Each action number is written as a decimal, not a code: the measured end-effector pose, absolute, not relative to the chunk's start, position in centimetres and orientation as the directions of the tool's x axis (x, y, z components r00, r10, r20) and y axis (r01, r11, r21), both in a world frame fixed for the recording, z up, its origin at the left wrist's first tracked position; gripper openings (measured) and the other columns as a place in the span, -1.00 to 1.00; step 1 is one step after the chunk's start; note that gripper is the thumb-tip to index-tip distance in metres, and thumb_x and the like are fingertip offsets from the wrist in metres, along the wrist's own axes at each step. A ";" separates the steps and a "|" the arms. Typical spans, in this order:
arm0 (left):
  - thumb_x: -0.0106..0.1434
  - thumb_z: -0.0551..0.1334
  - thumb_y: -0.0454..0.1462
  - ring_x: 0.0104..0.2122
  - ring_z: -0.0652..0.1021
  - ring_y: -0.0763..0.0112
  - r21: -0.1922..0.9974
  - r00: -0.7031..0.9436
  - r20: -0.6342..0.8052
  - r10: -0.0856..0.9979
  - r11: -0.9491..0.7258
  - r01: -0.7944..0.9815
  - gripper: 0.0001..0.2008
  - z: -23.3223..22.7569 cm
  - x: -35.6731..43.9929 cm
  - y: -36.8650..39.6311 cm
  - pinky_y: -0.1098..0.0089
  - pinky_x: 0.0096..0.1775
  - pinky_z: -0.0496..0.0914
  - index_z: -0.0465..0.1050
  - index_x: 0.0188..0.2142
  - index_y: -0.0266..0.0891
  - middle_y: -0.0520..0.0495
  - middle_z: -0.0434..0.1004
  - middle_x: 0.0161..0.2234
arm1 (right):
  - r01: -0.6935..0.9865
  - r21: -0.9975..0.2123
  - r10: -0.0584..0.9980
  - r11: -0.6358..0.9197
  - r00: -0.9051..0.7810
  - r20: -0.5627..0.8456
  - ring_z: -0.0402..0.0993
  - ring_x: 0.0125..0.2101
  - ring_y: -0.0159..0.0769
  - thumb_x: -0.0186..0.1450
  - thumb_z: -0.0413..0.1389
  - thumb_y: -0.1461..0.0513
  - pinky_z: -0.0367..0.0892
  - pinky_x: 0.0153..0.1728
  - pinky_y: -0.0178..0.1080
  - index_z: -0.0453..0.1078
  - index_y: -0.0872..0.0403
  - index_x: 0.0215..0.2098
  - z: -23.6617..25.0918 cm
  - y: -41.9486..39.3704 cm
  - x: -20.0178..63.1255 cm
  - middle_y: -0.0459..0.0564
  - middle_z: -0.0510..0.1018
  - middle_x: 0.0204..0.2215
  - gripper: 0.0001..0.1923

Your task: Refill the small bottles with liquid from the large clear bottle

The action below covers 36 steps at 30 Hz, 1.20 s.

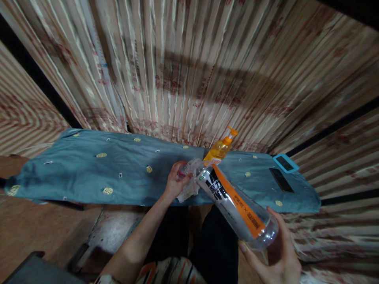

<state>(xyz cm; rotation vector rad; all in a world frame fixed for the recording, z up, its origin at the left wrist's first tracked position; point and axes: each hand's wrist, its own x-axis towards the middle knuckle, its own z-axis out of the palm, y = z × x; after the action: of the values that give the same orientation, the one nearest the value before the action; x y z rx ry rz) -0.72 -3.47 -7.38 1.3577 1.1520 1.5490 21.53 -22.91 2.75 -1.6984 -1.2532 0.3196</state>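
My right hand (280, 252) grips the base of a large clear plastic bottle (231, 207) with a silver and orange label. The bottle is tilted, its narrow end pointing up and left toward my left hand (177, 181). Closed in my left hand is a crumpled clear plastic piece (192, 169) with a whitish lower part and a spot of pink. This piece meets or overlaps the bottle's narrow end; whether they touch I cannot tell. Just behind them stands a pump bottle (219, 150) of yellow liquid with an orange pump top.
A blue-green cloth with yellow patterns covers the narrow table (83, 169). At its right end lie a dark phone (281, 180) and a light-blue framed device (286, 163). A striped curtain (177, 79) hangs behind. A dark seat (38, 270) is at lower left.
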 end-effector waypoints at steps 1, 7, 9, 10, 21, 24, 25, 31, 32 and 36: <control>0.11 0.43 -0.14 0.07 0.56 0.15 0.953 -0.141 0.301 0.943 -0.302 0.018 -0.58 -7.4 -0.7 -3.5 0.17 0.14 0.45 0.53 -0.03 -0.14 -0.13 0.58 0.01 | 0.585 -0.811 0.844 -0.006 0.438 0.310 0.45 0.19 0.16 0.12 0.35 -0.10 0.52 -0.01 -0.01 0.18 0.03 0.38 2.7 -22.9 21.6 0.21 0.36 0.31 -0.03; 0.12 0.43 -0.13 0.06 0.55 0.16 0.953 -0.140 0.303 0.943 -0.302 0.028 -0.58 -7.2 -0.8 -3.5 0.18 0.13 0.45 0.52 -0.03 -0.13 -0.12 0.57 0.00 | 0.593 -0.805 0.840 0.013 0.430 0.330 0.45 0.18 0.17 0.08 0.39 -0.08 0.54 -0.05 -0.04 0.23 0.03 0.35 2.4 -22.8 22.0 0.22 0.34 0.33 -0.04; 0.12 0.42 -0.13 0.05 0.56 0.16 0.954 -0.137 0.300 0.944 -0.299 0.027 -0.58 -7.2 -0.7 -3.5 0.18 0.11 0.46 0.52 -0.03 -0.14 -0.13 0.57 0.01 | 0.606 -0.795 0.833 0.014 0.433 0.345 0.38 0.24 0.19 0.10 0.37 -0.09 0.53 -0.05 -0.05 0.23 0.04 0.35 2.6 -22.7 21.9 0.21 0.32 0.34 -0.06; 0.12 0.42 -0.13 0.05 0.56 0.16 0.955 -0.137 0.298 0.945 -0.297 0.027 -0.58 -7.1 -0.7 -3.5 0.18 0.10 0.47 0.52 -0.03 -0.14 -0.13 0.57 0.01 | 0.607 -0.794 0.832 0.009 0.436 0.343 0.35 0.26 0.20 0.11 0.36 -0.09 0.54 -0.06 -0.06 0.23 0.04 0.36 2.7 -22.7 21.8 0.21 0.31 0.34 -0.06; 0.10 0.44 -0.16 0.06 0.56 0.17 0.963 -0.149 0.269 0.952 -0.267 0.029 -0.59 -7.0 -0.7 -3.5 0.20 0.11 0.46 0.53 -0.04 -0.13 -0.12 0.58 0.02 | 0.610 -0.793 0.851 0.015 0.408 0.330 0.47 0.15 0.12 0.15 0.36 -0.10 0.54 -0.07 -0.07 0.17 0.02 0.40 2.8 -22.8 21.8 0.20 0.39 0.26 -0.04; 0.11 0.43 -0.15 0.06 0.56 0.17 0.961 -0.143 0.277 0.950 -0.276 0.029 -0.59 -7.0 -0.8 -3.5 0.18 0.12 0.46 0.53 -0.04 -0.13 -0.12 0.58 0.01 | 0.608 -0.794 0.850 0.003 0.417 0.323 0.51 0.10 0.11 0.15 0.35 -0.11 0.52 -0.02 -0.01 0.17 0.04 0.40 2.9 -22.8 21.7 0.22 0.39 0.27 -0.04; 0.11 0.43 -0.15 0.05 0.56 0.17 0.961 -0.143 0.277 0.950 -0.275 0.029 -0.59 -7.0 -0.8 -3.5 0.18 0.12 0.46 0.53 -0.04 -0.14 -0.12 0.58 0.01 | 0.604 -0.797 0.849 0.000 0.421 0.319 0.51 0.11 0.12 0.15 0.34 -0.11 0.52 -0.01 0.01 0.16 0.04 0.40 2.9 -22.8 21.6 0.22 0.38 0.27 -0.03; 0.11 0.43 -0.14 0.07 0.56 0.14 0.964 -0.142 0.267 0.953 -0.266 0.027 -0.58 -6.9 -0.8 -3.6 0.18 0.11 0.47 0.53 -0.04 -0.15 -0.14 0.57 0.02 | 0.624 -0.781 0.841 0.033 0.405 0.359 0.43 0.21 0.16 0.14 0.36 -0.07 0.53 -0.03 -0.03 0.20 0.04 0.37 2.8 -22.7 21.8 0.20 0.37 0.29 -0.07; 0.10 0.44 -0.15 0.07 0.56 0.15 0.964 -0.144 0.265 0.954 -0.264 0.026 -0.58 -6.9 -0.8 -3.6 0.19 0.10 0.47 0.53 -0.04 -0.15 -0.14 0.57 0.03 | 0.626 -0.779 0.841 0.040 0.400 0.365 0.43 0.20 0.15 0.14 0.37 -0.07 0.53 -0.03 -0.04 0.20 0.03 0.38 2.8 -22.7 21.8 0.20 0.38 0.29 -0.06; 0.10 0.44 -0.17 0.05 0.56 0.17 0.963 -0.145 0.269 0.952 -0.268 0.029 -0.59 -6.9 -0.8 -3.6 0.19 0.11 0.47 0.53 -0.04 -0.13 -0.11 0.58 0.01 | 0.610 -0.792 0.852 0.030 0.399 0.340 0.47 0.17 0.12 0.14 0.37 -0.08 0.52 0.00 -0.03 0.18 0.02 0.38 2.7 -22.8 22.0 0.20 0.38 0.28 -0.05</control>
<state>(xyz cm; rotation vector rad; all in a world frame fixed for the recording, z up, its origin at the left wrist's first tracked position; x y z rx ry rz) -0.76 -3.58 -6.90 1.3414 1.1841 1.5186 21.99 -22.76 2.70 -1.6709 -1.3014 0.3071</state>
